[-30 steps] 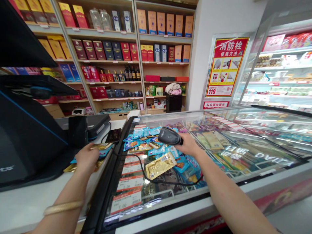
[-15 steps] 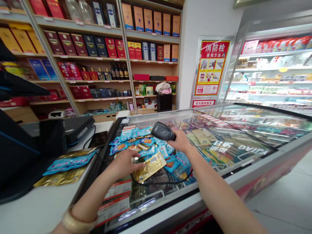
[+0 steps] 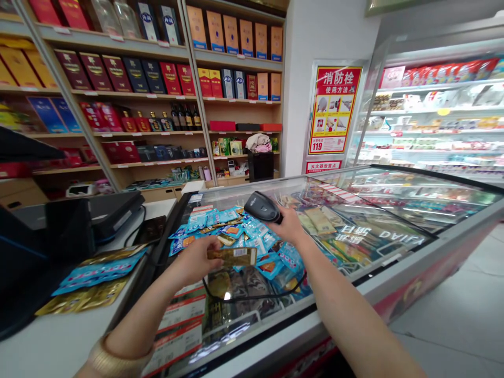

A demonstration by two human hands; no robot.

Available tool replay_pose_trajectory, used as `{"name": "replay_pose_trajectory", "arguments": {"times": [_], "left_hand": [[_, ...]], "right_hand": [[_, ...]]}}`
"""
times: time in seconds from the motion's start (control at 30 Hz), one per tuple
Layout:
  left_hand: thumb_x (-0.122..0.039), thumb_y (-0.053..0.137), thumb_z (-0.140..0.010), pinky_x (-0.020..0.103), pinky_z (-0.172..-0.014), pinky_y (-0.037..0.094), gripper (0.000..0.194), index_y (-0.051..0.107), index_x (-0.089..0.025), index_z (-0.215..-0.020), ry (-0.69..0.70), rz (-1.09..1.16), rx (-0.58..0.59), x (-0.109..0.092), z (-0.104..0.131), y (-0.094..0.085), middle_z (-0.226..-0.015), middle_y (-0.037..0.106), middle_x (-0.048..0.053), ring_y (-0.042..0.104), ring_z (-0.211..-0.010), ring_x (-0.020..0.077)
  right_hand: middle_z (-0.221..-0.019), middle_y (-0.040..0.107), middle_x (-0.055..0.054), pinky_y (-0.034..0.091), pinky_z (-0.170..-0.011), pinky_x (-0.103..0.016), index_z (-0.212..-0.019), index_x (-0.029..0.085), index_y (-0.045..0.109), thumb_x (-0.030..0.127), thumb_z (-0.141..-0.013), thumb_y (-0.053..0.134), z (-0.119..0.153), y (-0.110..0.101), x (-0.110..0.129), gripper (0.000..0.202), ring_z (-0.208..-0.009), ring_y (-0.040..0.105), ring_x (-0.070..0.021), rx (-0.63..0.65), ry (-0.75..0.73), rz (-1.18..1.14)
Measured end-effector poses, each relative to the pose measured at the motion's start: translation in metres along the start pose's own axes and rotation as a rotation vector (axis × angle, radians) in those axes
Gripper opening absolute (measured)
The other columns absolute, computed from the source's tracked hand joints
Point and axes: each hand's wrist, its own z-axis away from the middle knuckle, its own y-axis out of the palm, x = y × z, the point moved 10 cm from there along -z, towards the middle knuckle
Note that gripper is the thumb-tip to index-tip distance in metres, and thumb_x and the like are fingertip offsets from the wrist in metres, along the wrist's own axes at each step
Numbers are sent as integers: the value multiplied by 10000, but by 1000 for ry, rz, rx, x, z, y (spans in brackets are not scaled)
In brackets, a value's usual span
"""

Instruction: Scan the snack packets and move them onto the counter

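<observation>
My left hand (image 3: 200, 260) pinches one end of a gold snack packet (image 3: 236, 256), its barcode side turned up, above the freezer's glass lid. A black barcode scanner (image 3: 262, 206) is gripped in my right hand (image 3: 289, 226), its head pointing left over the pile. Beneath and beyond the two hands lies a heap of blue snack packets (image 3: 228, 231), with some gold ones among them. The scanner's black cable (image 3: 255, 300) loops across the glass in front.
On the white counter (image 3: 59, 341) at left rest several gold and blue packets (image 3: 98, 273), beside a phone (image 3: 149, 230) and a dark machine (image 3: 118, 210). The chest freezer (image 3: 378, 281) stretches right. Shelves of boxes (image 3: 153, 79) stand behind.
My left hand has taken hold of the gold packet and lifted it off the glass, tilting it nearly edge-on. The scanner stays in my right hand, and the view has shifted slightly.
</observation>
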Motion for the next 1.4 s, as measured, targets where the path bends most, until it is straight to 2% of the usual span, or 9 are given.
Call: {"name": "replay_pose_trajectory", "arguments": {"times": [0.07, 0.17, 0.23, 0.3, 0.47, 0.63, 0.8, 1.03, 1.4], "left_hand": [[-360, 775, -474, 259, -486, 416, 347, 532, -210, -672, -45, 166, -97, 1, -7, -12, -582, 557, -40, 527, -524, 153], [-408, 766, -508, 268, -450, 456, 394, 527, -197, -740, -106, 379, -265, 7, -11, -20, -684, 601, -12, 540, -533, 144], [-404, 753, -531, 276, -448, 482, 383, 512, -197, -744, -117, 446, -373, 13, -9, -20, -718, 595, -9, 546, -549, 140], [-381, 738, -555, 275, -440, 488, 349, 503, -200, -738, -120, 447, -431, 18, -7, -17, -691, 571, -22, 535, -528, 131], [-342, 721, -594, 248, -438, 476, 294, 496, -206, -725, -105, 435, -456, 24, -1, -13, -657, 546, -41, 523, -512, 119], [-331, 716, -608, 262, -474, 507, 284, 496, -205, -736, -94, 439, -476, 30, 0, -13, -673, 548, -38, 533, -549, 125], [-310, 714, -625, 267, -468, 501, 287, 477, -209, -749, -122, 434, -489, 36, 0, -13, -694, 546, -36, 554, -533, 128], [-301, 682, -654, 273, -462, 497, 264, 454, -212, -752, -134, 424, -486, 35, 1, -15, -687, 544, -43, 555, -505, 126], [-351, 670, -648, 281, -463, 504, 282, 456, -208, -764, -127, 398, -474, 37, 0, -16, -686, 544, -47, 562, -495, 128]], "right_hand": [[-831, 726, -55, 491, -723, -292, -890, 215, 674, 271, -692, 668, 0, -4, -1, 205, -807, 664, -240, -35, 2, -5], [-786, 713, -52, 484, -695, -286, -847, 204, 670, 266, -697, 651, -1, -6, 1, 164, -770, 660, -235, -46, -4, -15], [-790, 713, -44, 482, -697, -280, -853, 198, 674, 246, -686, 650, -1, -1, 6, 175, -769, 661, -229, 4, -28, -44], [-797, 715, -32, 478, -703, -272, -860, 195, 681, 221, -669, 655, 1, 5, 15, 194, -765, 661, -219, 77, -64, -73], [-814, 716, -15, 470, -701, -249, -940, 189, 705, 221, -682, 661, 5, 20, 34, 264, -760, 661, -196, 209, -149, -135], [-764, 700, -19, 465, -683, -248, -909, 175, 719, 253, -685, 677, 7, 28, 38, 241, -743, 658, -197, 260, -168, -109], [-780, 704, -21, 465, -684, -251, -938, 168, 720, 218, -677, 663, 7, 28, 38, 272, -746, 657, -198, 275, -167, -126], [-770, 702, -18, 451, -675, -243, -898, 175, 712, 225, -670, 668, 8, 29, 38, 237, -737, 643, -191, 286, -155, -85], [-744, 685, -14, 435, -660, -242, -843, 180, 685, 243, -667, 662, 8, 31, 36, 188, -690, 618, -178, 281, -151, -90]]}}
